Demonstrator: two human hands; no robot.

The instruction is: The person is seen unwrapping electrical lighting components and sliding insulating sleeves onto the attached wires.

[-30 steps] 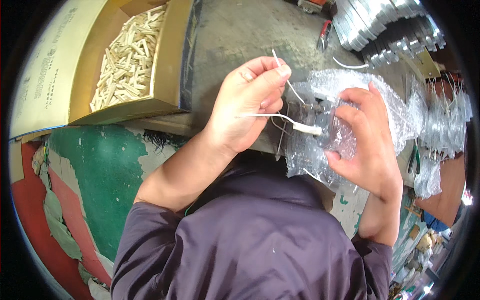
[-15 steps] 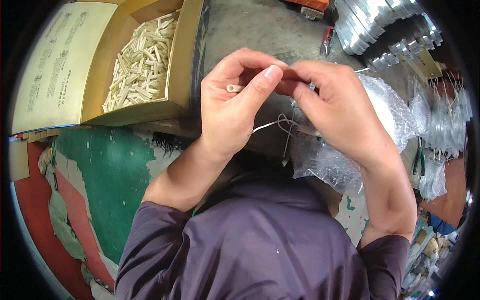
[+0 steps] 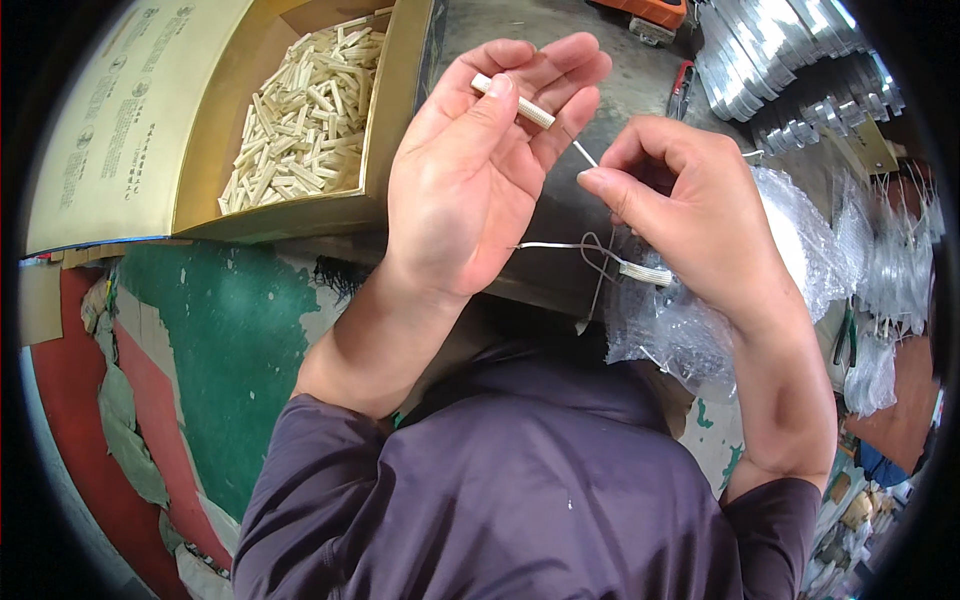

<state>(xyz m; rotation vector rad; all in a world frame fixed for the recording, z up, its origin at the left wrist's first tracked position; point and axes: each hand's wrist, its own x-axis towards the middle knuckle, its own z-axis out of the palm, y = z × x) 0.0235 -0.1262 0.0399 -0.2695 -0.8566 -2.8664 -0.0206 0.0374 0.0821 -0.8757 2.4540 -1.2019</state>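
My left hand [image 3: 455, 185] is turned palm up, its thumb pressing a small cream ribbed tube [image 3: 530, 110] against the fingers. Between thumb and forefinger, my right hand [image 3: 690, 195] pinches a thin white wire [image 3: 585, 153]. The wire's free end points toward the tube, with a small gap visible between them. Below the hands, a looped white wire [image 3: 560, 245] runs from beside my left palm to a second ribbed tube [image 3: 645, 273], which lies by clear bubble wrap [image 3: 680, 335]. Whether this loop joins the pinched wire is hidden.
A gold cardboard box [image 3: 290, 222] full of similar cream tubes stands at the left, its printed lid [image 3: 110, 150] folded open. At the far right are stacked shiny metal parts [image 3: 770, 50], a red-handled tool [image 3: 681, 90] and an orange item [image 3: 650, 12]. Bubble-wrapped bundles [image 3: 895, 260] hang rightmost.
My hands have moved apart. The left has opened out its fingers, showing the tube along them, and the right has drawn slightly down with the wire end now in sight.
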